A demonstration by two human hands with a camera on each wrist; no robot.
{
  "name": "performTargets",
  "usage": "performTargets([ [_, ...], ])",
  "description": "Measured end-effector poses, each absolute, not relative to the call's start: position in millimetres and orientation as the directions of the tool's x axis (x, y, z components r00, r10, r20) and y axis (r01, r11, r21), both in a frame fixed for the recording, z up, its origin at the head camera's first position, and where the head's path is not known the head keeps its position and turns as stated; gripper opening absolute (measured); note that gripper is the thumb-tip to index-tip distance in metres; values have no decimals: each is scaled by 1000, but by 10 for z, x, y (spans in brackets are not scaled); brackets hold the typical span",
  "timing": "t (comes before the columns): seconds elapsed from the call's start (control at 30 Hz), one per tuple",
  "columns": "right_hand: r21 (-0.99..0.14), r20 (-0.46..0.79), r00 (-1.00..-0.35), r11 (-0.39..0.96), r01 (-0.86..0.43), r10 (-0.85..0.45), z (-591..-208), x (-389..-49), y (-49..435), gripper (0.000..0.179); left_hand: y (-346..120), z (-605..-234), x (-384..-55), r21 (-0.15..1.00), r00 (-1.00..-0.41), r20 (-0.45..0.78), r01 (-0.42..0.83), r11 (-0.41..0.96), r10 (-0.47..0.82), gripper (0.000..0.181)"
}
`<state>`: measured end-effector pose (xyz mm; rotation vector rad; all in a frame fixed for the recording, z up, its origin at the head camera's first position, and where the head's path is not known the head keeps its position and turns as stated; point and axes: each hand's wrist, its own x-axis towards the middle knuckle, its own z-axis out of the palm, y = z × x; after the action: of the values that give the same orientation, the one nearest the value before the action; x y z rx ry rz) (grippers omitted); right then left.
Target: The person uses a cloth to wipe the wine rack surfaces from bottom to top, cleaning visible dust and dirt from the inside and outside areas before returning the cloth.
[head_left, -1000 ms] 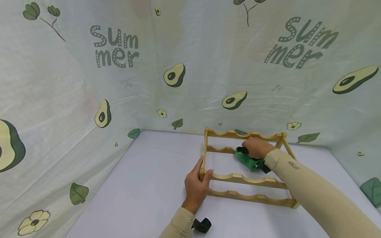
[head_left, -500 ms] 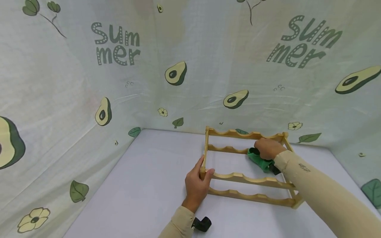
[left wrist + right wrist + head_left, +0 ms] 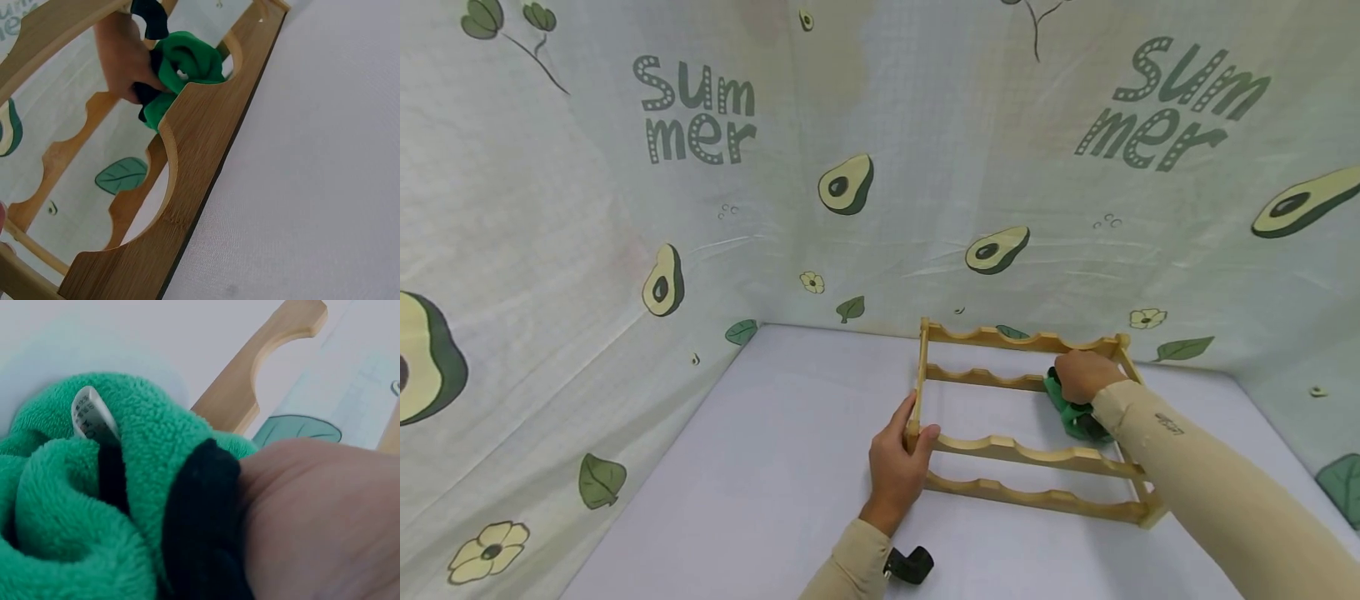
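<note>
A wooden wine rack (image 3: pixel 1003 450) with scalloped rails stands on the white table. My left hand (image 3: pixel 897 467) grips its front left corner, the thumb on the inner side and the fingers along the outer side. Inside the frame, toward the right end, my right hand (image 3: pixel 1084 377) holds a bunched green fluffy cloth (image 3: pixel 1070 410). The right wrist view shows this cloth (image 3: pixel 150 425) close up, folded over itself, with a small white label and black material beside the hand. From the left wrist, the cloth (image 3: pixel 190 56) appears behind the scalloped front rail (image 3: pixel 200 131). My right fingertips are mostly hidden.
A pale curtain (image 3: pixel 910 250) printed with avocados and leaves hangs behind the table (image 3: pixel 760 467) and along its left side. The rack's back upper rail (image 3: pixel 985 337) stands close to the curtain. A black wrist-camera mount (image 3: pixel 912 565) sits by my left sleeve.
My right hand has moved right with the green cloth along the inside of the rack, toward its right end. The left hand keeps its hold on the corner.
</note>
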<state>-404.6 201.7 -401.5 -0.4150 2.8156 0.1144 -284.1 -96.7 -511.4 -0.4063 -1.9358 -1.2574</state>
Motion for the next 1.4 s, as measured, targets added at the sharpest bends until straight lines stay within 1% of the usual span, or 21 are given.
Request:
performTargets([
  [0.1, 23, -316, -917, 964, -264, -243, -4043, -4080, 2008, 10, -964, -5122, -2848, 617, -637, 759, 635, 465, -136, 55],
  [0.2, 1, -329, -919, 973, -232, -218, -4076, -4134, 2020, 6, -960, -5122, -2857, 608, -628, 767, 643, 466, -134, 55],
  [0.33, -22, -326, -923, 978, -207, -202, -4106, -4197, 2039, 7, -961, -5112, -2858, 625, -645, 753, 638, 449, -131, 55],
  [0.5, -5, -310, -924, 972, -234, -224, -4104, -4217, 2016, 7, -974, -5092, -2852, 654, -666, 734, 641, 401, -133, 54],
  [0.67, 19, -268, -922, 956, -294, -278, -4100, -4205, 1933, 2, -984, -5094, -2849, 680, -686, 714, 632, 371, -141, 54],
  [0.8, 13, -249, -923, 952, -307, -295, -4104, -4202, 1889, 4, -976, -5113, -2849, 700, -704, 696, 621, 354, -142, 53],
  [0.97, -4, -240, -923, 951, -310, -302, -4090, -4201, 1868, 10, -952, -5136, -2861, 693, -699, 703, 629, 352, -135, 53],
  [1.4, 31, -182, -914, 927, -375, -364, -4118, -4195, 1804, 23, -952, -5146, -2849, 694, -700, 700, 622, 363, -140, 54],
])
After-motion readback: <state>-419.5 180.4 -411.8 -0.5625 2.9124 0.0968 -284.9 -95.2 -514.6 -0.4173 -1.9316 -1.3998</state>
